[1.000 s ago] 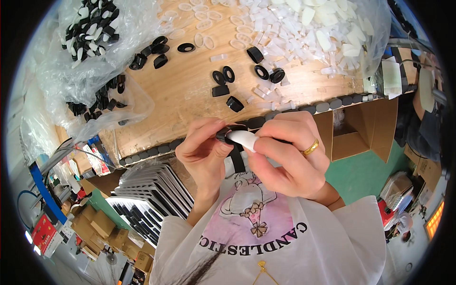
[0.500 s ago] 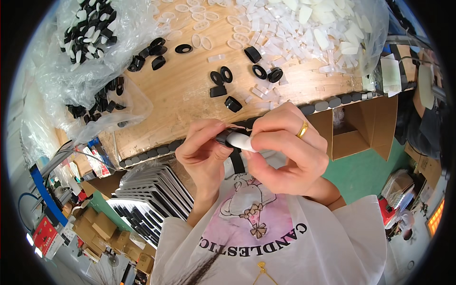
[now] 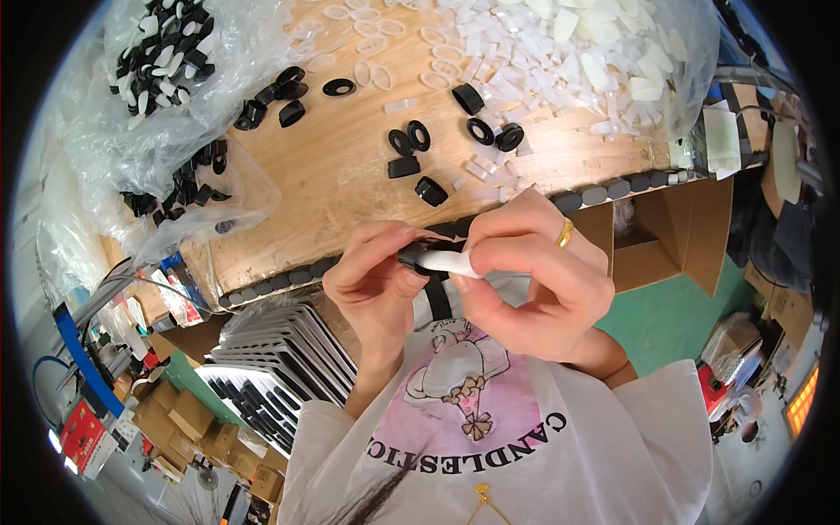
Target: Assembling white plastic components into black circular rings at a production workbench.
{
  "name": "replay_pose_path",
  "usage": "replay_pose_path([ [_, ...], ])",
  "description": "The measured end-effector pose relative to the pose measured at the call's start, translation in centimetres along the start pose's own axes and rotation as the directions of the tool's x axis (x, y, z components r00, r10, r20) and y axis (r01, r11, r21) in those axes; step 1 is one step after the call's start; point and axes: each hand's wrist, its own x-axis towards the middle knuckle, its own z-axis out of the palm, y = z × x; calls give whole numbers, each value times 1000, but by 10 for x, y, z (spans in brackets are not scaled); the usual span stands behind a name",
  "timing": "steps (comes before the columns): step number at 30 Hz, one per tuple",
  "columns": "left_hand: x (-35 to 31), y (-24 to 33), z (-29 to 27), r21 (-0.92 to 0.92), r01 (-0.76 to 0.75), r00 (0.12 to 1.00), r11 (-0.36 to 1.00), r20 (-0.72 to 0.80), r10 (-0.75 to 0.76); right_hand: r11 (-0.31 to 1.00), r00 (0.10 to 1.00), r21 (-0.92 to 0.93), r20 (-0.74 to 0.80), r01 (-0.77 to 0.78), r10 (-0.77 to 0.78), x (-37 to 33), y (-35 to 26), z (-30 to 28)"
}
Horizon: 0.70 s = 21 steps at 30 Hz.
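Note:
Just off the table's front edge, my left hand (image 3: 374,278) pinches a small black ring-shaped part (image 3: 413,255) between thumb and fingers. My right hand (image 3: 542,276), wearing a gold ring, is closed on a white elongated tongue-shaped piece (image 3: 444,261). The white piece's left end meets the black part; how far it sits inside is hidden by my fingers. On the table ahead lie several loose black ring parts (image 3: 430,191), some on edge and some flat, one pair (image 3: 409,138) leaning together.
Clear plastic bags at the left hold black parts with white pieces (image 3: 162,57) and plain black parts (image 3: 188,188). Translucent oval rings (image 3: 372,44), clear strips (image 3: 525,70) and white pieces (image 3: 604,52) cover the far table. Stacked white trays (image 3: 271,376) and a cardboard box (image 3: 669,232) stand below.
My right hand has shifted slightly right, and the white piece has turned to lie flatter against the black part. My left hand stays almost in place.

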Motion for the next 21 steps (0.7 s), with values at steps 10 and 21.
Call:
replay_pose_path([
  [10, -1, 2, 1, -26, -5, 1000, 1000, 22, 6, 987, 994, -128, -51, 94, -101, -4, 1, 2],
  [21, -1, 0, 0, 8, -18, 999, 1000, 48, 17, 999, 997, -11, -56, 53, -53, -5, 0, 4],
])
